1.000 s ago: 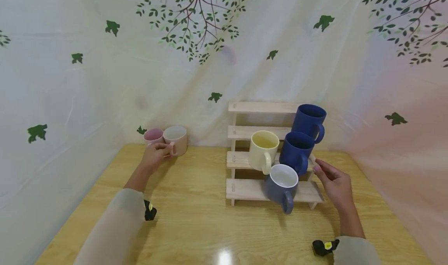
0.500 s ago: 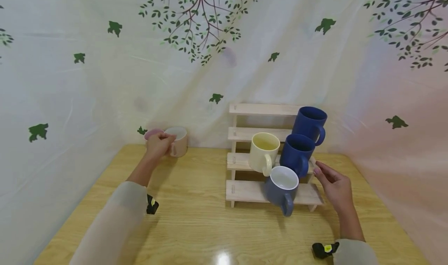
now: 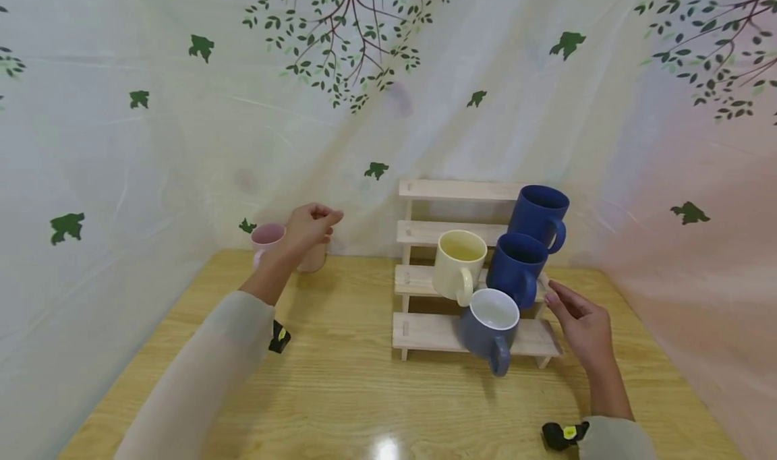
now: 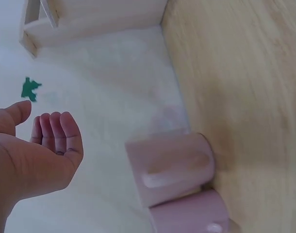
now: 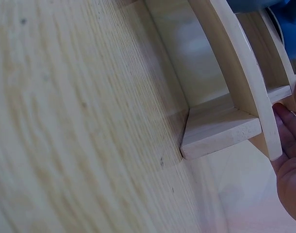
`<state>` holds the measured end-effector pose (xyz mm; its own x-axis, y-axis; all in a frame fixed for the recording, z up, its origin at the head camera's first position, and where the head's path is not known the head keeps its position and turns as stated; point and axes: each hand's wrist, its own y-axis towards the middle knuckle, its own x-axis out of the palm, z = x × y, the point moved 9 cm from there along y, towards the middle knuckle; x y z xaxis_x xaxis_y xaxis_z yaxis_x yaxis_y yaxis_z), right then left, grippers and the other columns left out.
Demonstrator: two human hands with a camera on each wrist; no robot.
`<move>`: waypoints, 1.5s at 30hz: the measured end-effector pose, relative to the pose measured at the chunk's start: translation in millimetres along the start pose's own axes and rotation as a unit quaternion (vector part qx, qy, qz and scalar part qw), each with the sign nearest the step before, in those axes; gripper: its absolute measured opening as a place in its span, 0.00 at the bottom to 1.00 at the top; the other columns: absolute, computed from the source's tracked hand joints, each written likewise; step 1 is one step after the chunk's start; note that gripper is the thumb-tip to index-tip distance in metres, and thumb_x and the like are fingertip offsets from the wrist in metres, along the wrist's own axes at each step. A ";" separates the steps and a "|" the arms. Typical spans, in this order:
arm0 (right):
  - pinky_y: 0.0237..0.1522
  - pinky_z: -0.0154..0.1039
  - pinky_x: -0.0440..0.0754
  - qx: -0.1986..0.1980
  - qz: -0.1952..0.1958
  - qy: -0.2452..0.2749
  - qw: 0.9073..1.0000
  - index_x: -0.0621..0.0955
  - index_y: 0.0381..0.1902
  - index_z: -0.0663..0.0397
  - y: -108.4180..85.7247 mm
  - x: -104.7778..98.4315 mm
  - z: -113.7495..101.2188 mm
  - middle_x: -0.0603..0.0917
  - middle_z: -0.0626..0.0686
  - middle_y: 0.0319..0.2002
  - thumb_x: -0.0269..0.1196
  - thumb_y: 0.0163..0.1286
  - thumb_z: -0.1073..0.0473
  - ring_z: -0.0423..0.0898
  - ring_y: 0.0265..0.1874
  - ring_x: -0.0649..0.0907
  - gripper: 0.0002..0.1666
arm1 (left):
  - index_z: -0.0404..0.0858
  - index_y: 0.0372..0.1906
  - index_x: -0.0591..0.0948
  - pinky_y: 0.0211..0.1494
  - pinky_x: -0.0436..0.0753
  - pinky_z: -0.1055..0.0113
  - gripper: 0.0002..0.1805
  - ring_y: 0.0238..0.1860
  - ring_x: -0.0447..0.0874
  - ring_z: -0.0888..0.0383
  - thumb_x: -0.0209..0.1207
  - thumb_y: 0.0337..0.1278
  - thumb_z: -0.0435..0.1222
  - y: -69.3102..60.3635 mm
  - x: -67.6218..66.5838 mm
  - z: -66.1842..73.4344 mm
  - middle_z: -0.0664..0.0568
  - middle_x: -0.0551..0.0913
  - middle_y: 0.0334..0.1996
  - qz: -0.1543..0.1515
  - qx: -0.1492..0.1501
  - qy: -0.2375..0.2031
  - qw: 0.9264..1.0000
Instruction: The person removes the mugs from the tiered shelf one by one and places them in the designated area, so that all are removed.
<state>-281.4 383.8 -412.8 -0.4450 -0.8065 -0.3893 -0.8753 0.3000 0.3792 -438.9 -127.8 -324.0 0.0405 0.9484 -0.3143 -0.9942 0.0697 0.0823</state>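
My left hand (image 3: 307, 231) hangs in the air over the beige-pink mug (image 3: 312, 259), partly covering it; the left wrist view shows this hand (image 4: 39, 158) empty, fingers loosely bent and thumb apart. A pink mug (image 3: 268, 236) stands just left of it. With thumb and fingers, my right hand (image 3: 587, 328) pinches the right edge of the wooden tiered shelf (image 3: 425, 330). The same hand (image 5: 289, 165) touches the shelf (image 5: 221, 133) in the right wrist view. A yellow mug (image 3: 456, 271), two dark blue mugs (image 3: 514, 271) and a grey-blue mug (image 3: 482, 335) rest on the tiers.
The shelf stands at the right rear of the wooden table (image 3: 340, 386). A pale cloth (image 3: 291, 156) with leaf and branch prints hangs behind and along both sides. The two pinkish mugs stand close to the cloth at the table's back left.
My left hand has moved up and right from the pinkish mugs, uncovering the pink one and now hiding much of the beige-pink one. The right hand stays at the shelf edge.
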 end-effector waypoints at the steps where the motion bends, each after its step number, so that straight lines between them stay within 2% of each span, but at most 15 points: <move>1: 0.45 0.18 0.78 0.003 -0.001 -0.006 1.000 0.80 0.66 0.58 0.3 0.0 -0.1 0.87 0.40 0.50 0.63 0.76 0.48 0.22 0.42 0.83 0.27 | 0.34 0.51 0.79 0.41 0.86 0.69 0.20 0.42 0.81 0.50 0.64 0.70 0.47 -0.3 4.0 6.8 0.48 0.80 0.40 -0.003 0.008 0.004 1.000; 5: 0.46 0.17 0.77 0.004 -0.005 -0.024 1.000 0.80 0.66 0.55 3.0 0.2 -2.0 0.86 0.55 0.57 0.62 0.76 0.45 0.21 0.43 0.82 0.28 | 0.33 0.50 0.80 0.40 0.87 0.67 0.20 0.39 0.80 0.51 0.63 0.71 0.47 -3.3 20.8 34.6 0.47 0.81 0.40 -0.015 0.043 0.019 0.999; 8: 0.46 0.17 0.77 0.000 -0.006 -0.026 1.000 0.80 0.66 0.55 4.2 1.1 -3.1 0.85 0.58 0.58 0.62 0.76 0.45 0.21 0.43 0.82 0.28 | 0.34 0.50 0.80 0.39 0.86 0.66 0.19 0.39 0.80 0.52 0.62 0.71 0.47 -4.3 35.1 51.5 0.47 0.81 0.40 -0.026 0.060 0.024 0.998; 16: 0.44 0.18 0.79 -0.015 -0.001 -0.003 1.000 0.81 0.65 0.59 3.8 1.5 -2.6 0.87 0.39 0.50 0.63 0.76 0.50 0.22 0.41 0.83 0.26 | 0.37 0.49 0.80 0.41 0.85 0.61 0.17 0.41 0.80 0.48 0.64 0.70 0.46 -6.2 76.2 90.2 0.46 0.80 0.43 -0.060 0.094 0.027 0.993; 21: 0.43 0.18 0.79 -0.009 0.004 0.012 1.000 0.81 0.64 0.59 3.8 1.1 -0.5 0.86 0.35 0.48 0.64 0.75 0.52 0.23 0.41 0.84 0.25 | 0.38 0.48 0.79 0.37 0.83 0.65 0.16 0.39 0.81 0.47 0.63 0.70 0.47 -11.0 101.8 111.8 0.47 0.81 0.41 -0.073 0.115 0.050 0.989; 25: 0.43 0.18 0.79 -0.005 0.003 0.012 1.000 0.81 0.65 0.59 3.3 1.1 0.1 0.86 0.36 0.48 0.65 0.75 0.52 0.22 0.40 0.83 0.25 | 0.39 0.49 0.79 0.36 0.82 0.67 0.16 0.37 0.80 0.52 0.63 0.71 0.47 -18.2 123.9 125.3 0.47 0.81 0.42 -0.093 0.130 0.057 0.985; 33: 0.44 0.19 0.79 0.003 -0.005 0.004 1.000 0.80 0.66 0.58 -0.3 0.1 0.2 0.86 0.35 0.48 0.62 0.76 0.48 0.23 0.42 0.83 0.28 | 0.40 0.50 0.79 0.42 0.82 0.69 0.16 0.43 0.80 0.55 0.62 0.71 0.48 -37.5 171.0 148.2 0.51 0.82 0.42 -0.129 0.175 0.111 0.970; 40: 0.45 0.18 0.79 0.005 -0.008 -0.003 1.000 0.80 0.66 0.57 -0.9 0.9 0.7 0.87 0.40 0.51 0.62 0.76 0.47 0.23 0.42 0.83 0.28 | 0.41 0.46 0.79 0.38 0.82 0.70 0.14 0.40 0.80 0.57 0.64 0.70 0.46 -52.6 199.7 164.1 0.52 0.82 0.38 -0.151 0.222 0.102 0.958; 45: 0.45 0.18 0.79 0.002 -0.010 -0.003 1.000 0.80 0.66 0.57 -1.2 0.8 -0.5 0.87 0.44 0.53 0.62 0.76 0.47 0.23 0.43 0.83 0.28 | 0.42 0.45 0.79 0.37 0.82 0.72 0.13 0.40 0.80 0.59 0.64 0.69 0.46 -57.5 219.4 168.4 0.54 0.82 0.38 -0.165 0.229 0.093 0.955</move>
<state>-280.6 382.6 -413.1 -0.4280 -0.8091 -0.4027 -0.8852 0.2853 0.3675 -356.0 128.4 -238.4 0.2830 0.7830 -0.5539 -0.7803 0.5238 0.3417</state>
